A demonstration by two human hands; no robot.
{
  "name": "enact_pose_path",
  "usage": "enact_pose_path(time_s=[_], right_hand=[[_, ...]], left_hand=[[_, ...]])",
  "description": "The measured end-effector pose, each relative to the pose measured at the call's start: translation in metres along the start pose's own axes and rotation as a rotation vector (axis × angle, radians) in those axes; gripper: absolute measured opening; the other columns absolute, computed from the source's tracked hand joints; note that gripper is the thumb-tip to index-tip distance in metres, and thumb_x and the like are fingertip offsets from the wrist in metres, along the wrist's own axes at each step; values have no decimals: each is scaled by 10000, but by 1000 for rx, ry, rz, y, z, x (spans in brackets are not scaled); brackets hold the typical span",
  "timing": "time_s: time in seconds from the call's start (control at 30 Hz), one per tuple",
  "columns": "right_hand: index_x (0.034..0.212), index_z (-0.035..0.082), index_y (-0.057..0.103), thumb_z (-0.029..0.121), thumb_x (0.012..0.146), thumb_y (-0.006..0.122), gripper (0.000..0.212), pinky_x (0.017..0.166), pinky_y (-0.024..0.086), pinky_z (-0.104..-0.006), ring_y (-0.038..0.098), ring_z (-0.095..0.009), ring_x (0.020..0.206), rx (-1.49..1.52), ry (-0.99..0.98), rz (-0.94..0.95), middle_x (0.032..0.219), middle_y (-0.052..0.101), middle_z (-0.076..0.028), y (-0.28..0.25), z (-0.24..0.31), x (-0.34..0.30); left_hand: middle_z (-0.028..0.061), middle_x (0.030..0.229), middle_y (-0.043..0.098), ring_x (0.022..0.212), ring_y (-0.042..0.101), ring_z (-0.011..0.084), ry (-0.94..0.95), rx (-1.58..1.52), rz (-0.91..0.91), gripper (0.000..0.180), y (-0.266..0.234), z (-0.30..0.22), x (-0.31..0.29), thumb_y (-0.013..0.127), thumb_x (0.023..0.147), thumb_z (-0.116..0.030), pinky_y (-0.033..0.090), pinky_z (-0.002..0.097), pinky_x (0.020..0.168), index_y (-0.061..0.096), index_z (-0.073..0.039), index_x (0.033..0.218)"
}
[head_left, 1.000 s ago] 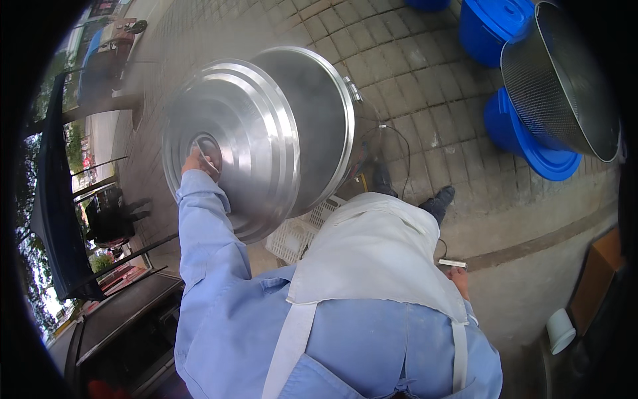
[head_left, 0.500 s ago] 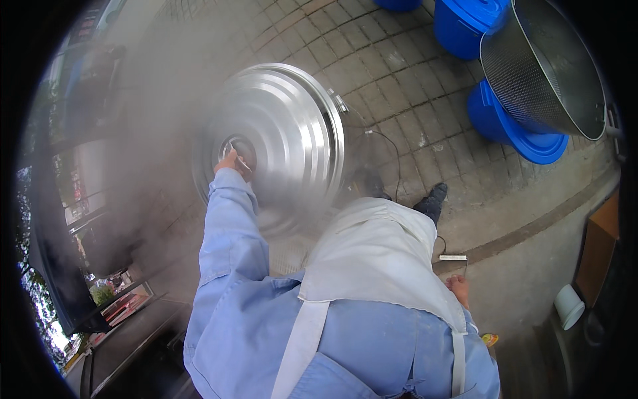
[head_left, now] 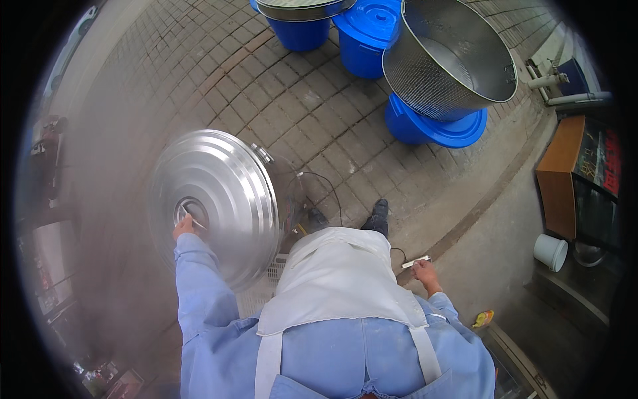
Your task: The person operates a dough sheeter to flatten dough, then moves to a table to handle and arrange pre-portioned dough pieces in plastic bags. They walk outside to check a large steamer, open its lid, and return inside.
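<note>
My left hand (head_left: 184,228) is closed around the handle (head_left: 191,214) at the middle of a large round silver metal lid (head_left: 229,173) with stepped rings. The lid covers a big metal pot whose body is mostly hidden beneath it; a clamp-like metal fitting (head_left: 262,153) shows at the rim. Steam drifts to the left of the lid. Off to the right, my right hand (head_left: 424,271) is closed at a small white rod-shaped tool (head_left: 416,261), which seems to have a thin wire handle; its grip is partly hidden by the fingers.
Several blue lidded buckets (head_left: 364,56) stand on the paved floor ahead. A large perforated metal basket (head_left: 425,80) rests on one blue lid (head_left: 465,133). At right are a white bucket (head_left: 550,252) and a brown cabinet (head_left: 557,176). A cable (head_left: 332,189) and white crate (head_left: 256,297) lie near my feet.
The view has turned and shifted, so the lid sits lower left. The steam over it has thinned. My left hand keeps hold of the handle; the lid's rim gap is no longer visible.
</note>
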State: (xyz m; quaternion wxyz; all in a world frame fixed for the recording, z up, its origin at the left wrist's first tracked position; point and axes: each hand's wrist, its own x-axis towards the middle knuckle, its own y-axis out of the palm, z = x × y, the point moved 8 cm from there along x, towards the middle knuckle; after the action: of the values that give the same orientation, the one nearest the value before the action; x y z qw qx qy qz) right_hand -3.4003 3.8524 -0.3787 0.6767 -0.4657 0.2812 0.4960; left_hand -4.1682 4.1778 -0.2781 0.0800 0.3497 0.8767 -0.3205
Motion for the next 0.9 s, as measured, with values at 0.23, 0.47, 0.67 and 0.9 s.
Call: enact_pose_path(time_s=[0.23, 0.47, 0.67, 0.9], right_hand=[[870, -20, 573, 162, 826, 492, 204, 482, 438, -250, 550, -131, 580, -99, -61, -55, 680, 577, -66, -12, 17, 5], [824, -28, 591, 169, 800, 519, 211, 517, 453, -273, 566, -152, 605, -92, -62, -54, 685, 587, -85, -22, 40, -6], [835, -19, 592, 172, 783, 525, 209, 480, 427, -251, 535, -114, 529, -314, -109, 133, 628, 580, -52, -35, 75, -5], [850, -9, 572, 154, 798, 514, 181, 453, 417, -244, 531, -111, 546, -319, -162, 255, 673, 563, -57, -109, 113, 80]], left_hand=[[106, 780, 621, 691, 586, 165, 318, 506, 1, 300, 5, -3, 22, 700, 711, -197, 466, 290, 613, 608, 33, 881], [148, 875, 608, 708, 590, 194, 47, 160, 106, 381, 14, 5, -3, 668, 723, -159, 474, 304, 570, 544, 45, 1021], [178, 1126, 521, 995, 535, 272, 269, 399, -75, 582, 3, -3, -69, 681, 688, -226, 428, 344, 859, 462, 30, 1162], [200, 1212, 446, 1127, 428, 320, 122, 575, -325, 690, -6, 31, -208, 674, 663, -343, 346, 376, 953, 428, -11, 1215]])
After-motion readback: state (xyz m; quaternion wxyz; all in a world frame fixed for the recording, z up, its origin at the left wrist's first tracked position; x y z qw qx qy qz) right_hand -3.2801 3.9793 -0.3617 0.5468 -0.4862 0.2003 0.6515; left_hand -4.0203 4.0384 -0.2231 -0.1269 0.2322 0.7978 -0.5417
